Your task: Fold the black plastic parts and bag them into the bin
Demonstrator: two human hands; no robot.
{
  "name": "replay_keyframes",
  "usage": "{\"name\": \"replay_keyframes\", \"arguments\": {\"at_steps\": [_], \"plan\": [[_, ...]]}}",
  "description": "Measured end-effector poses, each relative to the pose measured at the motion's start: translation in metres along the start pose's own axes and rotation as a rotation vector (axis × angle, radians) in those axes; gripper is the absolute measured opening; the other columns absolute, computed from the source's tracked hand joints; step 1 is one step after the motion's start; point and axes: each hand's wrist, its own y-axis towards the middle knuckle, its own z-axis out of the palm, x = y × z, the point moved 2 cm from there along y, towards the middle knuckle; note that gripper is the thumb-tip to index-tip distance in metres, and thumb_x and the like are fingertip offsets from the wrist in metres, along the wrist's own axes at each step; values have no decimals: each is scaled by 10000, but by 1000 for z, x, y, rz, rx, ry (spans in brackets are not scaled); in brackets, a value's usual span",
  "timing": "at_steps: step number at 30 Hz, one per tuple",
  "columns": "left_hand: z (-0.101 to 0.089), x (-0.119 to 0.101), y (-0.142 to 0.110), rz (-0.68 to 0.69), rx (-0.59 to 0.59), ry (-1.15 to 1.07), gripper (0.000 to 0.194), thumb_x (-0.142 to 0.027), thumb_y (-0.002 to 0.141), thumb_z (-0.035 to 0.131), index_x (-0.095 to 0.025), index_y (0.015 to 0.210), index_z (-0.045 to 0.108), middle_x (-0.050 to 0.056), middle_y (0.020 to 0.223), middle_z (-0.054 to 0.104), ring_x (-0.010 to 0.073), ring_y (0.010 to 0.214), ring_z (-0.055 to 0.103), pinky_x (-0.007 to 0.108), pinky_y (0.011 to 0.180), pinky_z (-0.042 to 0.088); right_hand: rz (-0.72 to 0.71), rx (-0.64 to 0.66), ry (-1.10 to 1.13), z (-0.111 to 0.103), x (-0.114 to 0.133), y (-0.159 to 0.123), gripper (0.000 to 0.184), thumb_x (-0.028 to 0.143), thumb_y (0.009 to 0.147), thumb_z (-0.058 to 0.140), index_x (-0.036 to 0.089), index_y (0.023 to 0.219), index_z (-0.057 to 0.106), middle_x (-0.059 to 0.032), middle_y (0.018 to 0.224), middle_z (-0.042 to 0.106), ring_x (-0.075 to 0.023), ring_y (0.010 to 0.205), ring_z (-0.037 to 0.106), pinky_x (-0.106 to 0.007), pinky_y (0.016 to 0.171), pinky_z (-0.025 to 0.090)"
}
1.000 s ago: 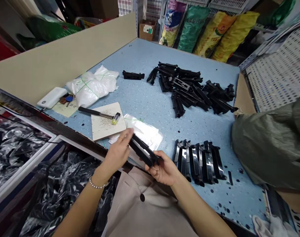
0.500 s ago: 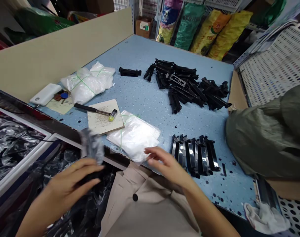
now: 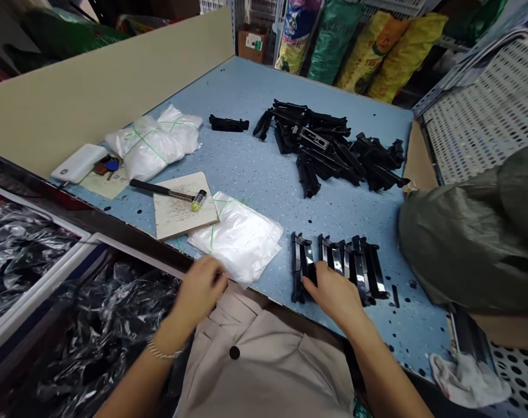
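Note:
My left hand (image 3: 202,290) is at the table's front edge, its fingers curled in beside a stack of clear plastic bags (image 3: 246,232). Whether anything is inside those fingers is hidden. At the left end of a row of glossy black plastic parts (image 3: 360,270), my right hand (image 3: 336,290) closes on one black plastic part (image 3: 297,264), which stands slightly apart from the others. A hammer (image 3: 172,193) with a yellowish clear head lies on a small board (image 3: 183,217) left of the bags.
A heap of black parts (image 3: 325,142) lies further back, with a single part (image 3: 229,123) to its left. Tied bag bundles (image 3: 146,145) and a white device (image 3: 79,164) are at left. Bagged black items fill a bin (image 3: 116,313) below. A green-grey sack (image 3: 473,232) bounds the right.
My left hand has let go of the bagged black part over the bin and moved right to the table edge. My right hand has moved from the bags to the row, shifting its leftmost part left.

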Motion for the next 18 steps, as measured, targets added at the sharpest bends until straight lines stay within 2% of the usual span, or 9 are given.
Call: {"name": "replay_keyframes", "arguments": {"at_steps": [2, 4, 6, 9, 11, 13, 15, 18], "plan": [[27, -40, 21, 142, -2, 43, 175, -327, 838, 563, -164, 871, 617, 113, 931, 640, 260, 885, 589, 377, 763, 496, -4, 12, 43, 4, -1, 5, 265, 345, 899, 476, 137, 1028, 578, -137, 888, 689, -274, 822, 669, -301, 639, 388], [42, -53, 35, 154, 14, -3, 146, -248, 854, 538, -162, 914, 639, 119, 968, 638, 257, 903, 581, 378, 766, 487, -15, 20, 196, 7, -9, 8, 275, 346, 887, 477, 143, 1037, 587, -117, 858, 684, -266, 809, 656, -308, 648, 394], [46, -47, 46, 65, 50, -216, 149, -204, 867, 508, -176, 858, 655, 82, 892, 644, 215, 849, 592, 335, 744, 479, -47, 27, 510, 9, -19, 9, 311, 388, 876, 489, 162, 1063, 591, -81, 845, 678, -239, 790, 638, -307, 656, 412], [40, -26, 59, -200, 61, -664, 142, -286, 771, 661, -177, 696, 611, 0, 686, 594, 143, 654, 555, 258, 618, 435, -122, 133, 1159, 9, -22, 5, 361, 461, 846, 539, 183, 1067, 608, -49, 876, 677, -193, 769, 627, -295, 679, 456], [35, -18, 64, -360, 84, -898, 237, -341, 687, 740, -168, 647, 583, -31, 613, 552, 107, 568, 493, 232, 554, 380, -156, 263, 1514, 6, -11, 1, 359, 467, 818, 595, 184, 1036, 633, -46, 872, 683, -173, 726, 633, -289, 670, 476], [34, -20, 66, -429, 162, -1056, 254, -378, 672, 749, -157, 687, 624, -20, 646, 583, 95, 569, 480, 225, 548, 357, -161, 371, 1741, 3, 9, -1, 331, 444, 781, 660, 185, 988, 655, -35, 815, 683, -158, 658, 631, -285, 642, 487], [35, -25, 67, -443, 215, -1131, 250, -366, 662, 757, -148, 737, 659, -3, 693, 614, 90, 582, 484, 223, 552, 356, -152, 422, 1877, 0, 34, 3, 302, 418, 737, 716, 190, 929, 668, -14, 752, 672, -145, 606, 621, -279, 615, 489], [36, -28, 66, -425, 169, -1142, 225, -298, 630, 773, -151, 682, 610, -31, 622, 556, 76, 540, 452, 214, 533, 353, -178, 438, 1951, 0, 67, 19, 303, 408, 680, 764, 178, 855, 675, -1, 694, 656, -129, 571, 596, -255, 576, 470]]}}
